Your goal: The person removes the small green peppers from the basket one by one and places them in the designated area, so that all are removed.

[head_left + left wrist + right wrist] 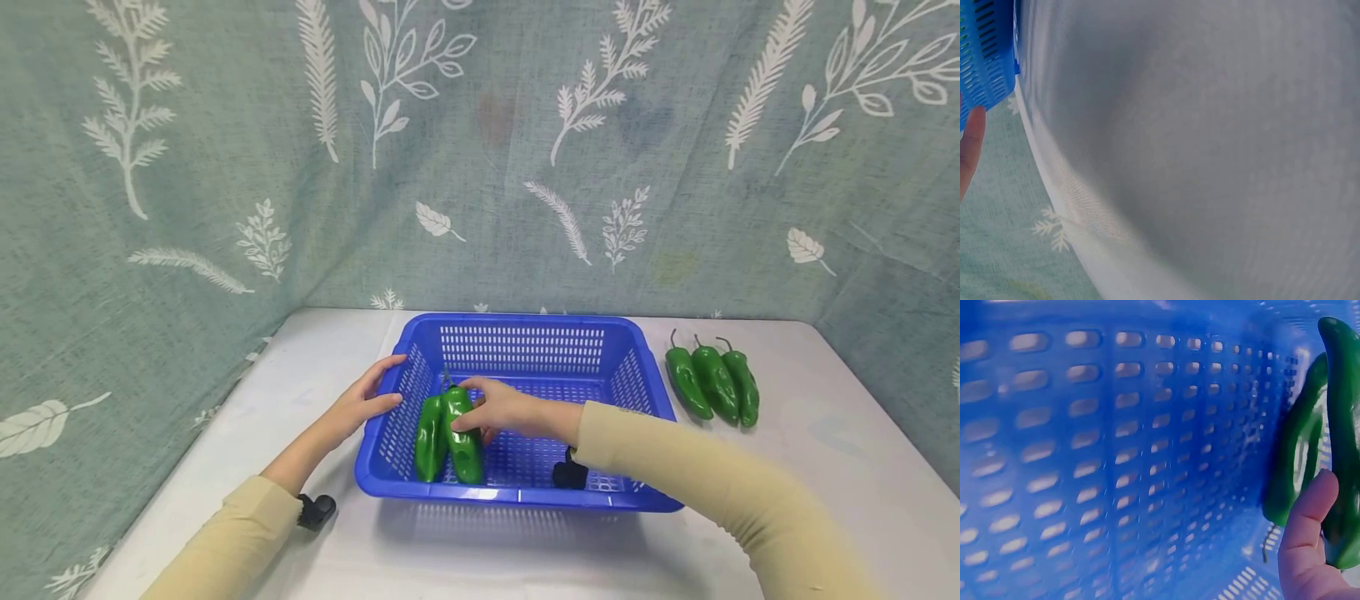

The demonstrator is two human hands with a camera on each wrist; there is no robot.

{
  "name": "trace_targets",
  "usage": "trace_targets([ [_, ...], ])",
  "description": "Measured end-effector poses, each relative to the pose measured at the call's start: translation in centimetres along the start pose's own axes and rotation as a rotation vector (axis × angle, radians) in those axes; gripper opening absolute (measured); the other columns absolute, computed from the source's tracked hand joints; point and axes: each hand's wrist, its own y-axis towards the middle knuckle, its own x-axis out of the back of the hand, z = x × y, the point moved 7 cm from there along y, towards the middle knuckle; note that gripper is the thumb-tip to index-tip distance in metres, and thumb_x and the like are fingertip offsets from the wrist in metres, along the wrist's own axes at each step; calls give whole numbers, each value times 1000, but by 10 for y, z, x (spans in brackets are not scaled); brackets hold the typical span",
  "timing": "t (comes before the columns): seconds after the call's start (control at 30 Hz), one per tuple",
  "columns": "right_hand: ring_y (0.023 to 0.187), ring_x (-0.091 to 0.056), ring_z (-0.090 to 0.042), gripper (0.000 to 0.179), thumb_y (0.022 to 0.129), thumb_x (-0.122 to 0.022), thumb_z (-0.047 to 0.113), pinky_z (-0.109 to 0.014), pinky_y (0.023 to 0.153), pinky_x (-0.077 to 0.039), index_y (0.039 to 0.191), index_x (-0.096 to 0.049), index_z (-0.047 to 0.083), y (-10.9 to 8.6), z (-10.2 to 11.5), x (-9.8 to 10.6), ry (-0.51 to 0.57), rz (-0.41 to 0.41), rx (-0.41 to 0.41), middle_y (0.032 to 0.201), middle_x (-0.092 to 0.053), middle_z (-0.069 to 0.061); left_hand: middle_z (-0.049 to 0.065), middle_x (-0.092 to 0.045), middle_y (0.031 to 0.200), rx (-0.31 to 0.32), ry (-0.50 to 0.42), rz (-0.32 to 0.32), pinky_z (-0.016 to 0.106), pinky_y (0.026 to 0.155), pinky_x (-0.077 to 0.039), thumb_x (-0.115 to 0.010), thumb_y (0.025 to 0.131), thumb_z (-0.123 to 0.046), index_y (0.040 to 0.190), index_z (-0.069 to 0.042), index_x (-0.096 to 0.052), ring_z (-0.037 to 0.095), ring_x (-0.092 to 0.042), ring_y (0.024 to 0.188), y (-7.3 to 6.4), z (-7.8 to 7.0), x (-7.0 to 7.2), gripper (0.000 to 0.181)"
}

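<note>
One pepper [465, 450], pinched by the right hand [502, 407], should parallel the basket's [525, 496] left edge, steadied by left hand [356, 407], fingers extended.

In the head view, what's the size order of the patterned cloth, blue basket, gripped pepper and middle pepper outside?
1. Patterned cloth
2. Blue basket
Unranked: gripped pepper, middle pepper outside; they look alike, and the gripped one sits nearer the camera.

No legible text, label, brand, number or sign in any view. Head view, right of centre: one small dark marking [636, 410] where sleeve [667, 454] overlaps basket [517, 495]; carrier indeterminate, too small to read.
</note>
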Motion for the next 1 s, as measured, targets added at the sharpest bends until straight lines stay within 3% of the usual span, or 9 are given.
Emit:
trace_targets([
  [0.37,72,-61,-20,72,78,-70,11,-36,67,-53,138,-32,6,-24,7,20,15,2,-6,102,-59,-16,22,-19,147,20,17,-11,54,99,-32,-51,91,-20,144,-16,-22,41,-29,130,-1,2,1,60],
  [1.0,76,-63,-21,68,79,-70,12,-35,67,-53,137,-34,7,-51,4,48,25,-48,-25,105,-61,-16,24,-20,146,10,10,-4,52,97,-35,-50,92,-18,144,-14,-22,42,-30,128,0,0,1,59],
])
